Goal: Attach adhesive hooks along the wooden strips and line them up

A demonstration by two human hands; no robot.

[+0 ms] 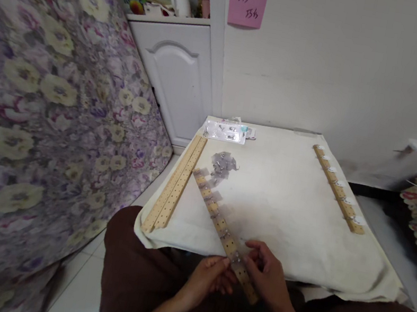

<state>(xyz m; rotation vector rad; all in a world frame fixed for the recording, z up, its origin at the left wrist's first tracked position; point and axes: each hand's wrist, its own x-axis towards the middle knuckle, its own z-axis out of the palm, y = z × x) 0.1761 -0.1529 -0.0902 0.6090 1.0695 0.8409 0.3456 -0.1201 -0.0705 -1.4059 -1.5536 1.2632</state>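
A wooden strip with rows of holes [230, 245] slants from the cloth-covered table over its front edge, above my lap. Small metal pieces and clear plastic packets are set along it at intervals. My left hand [211, 276] is closed on the strip's left edge near its lower end, thumb uppermost. On the opposite edge, my right hand [268, 271] is curled with its fingertips by a small metal piece [235, 260]; what they pinch is too small to make out. Beyond the strip lies a pile of small clear packets with metal parts [223, 165].
Two bare perforated strips [176, 182] lie side by side at the table's left. Another strip [337, 189] bearing several white-backed metal pieces lies at the right. Flat clear packaging [225, 131] rests at the back. A floral curtain [49, 96] hangs left; a wall stands behind.
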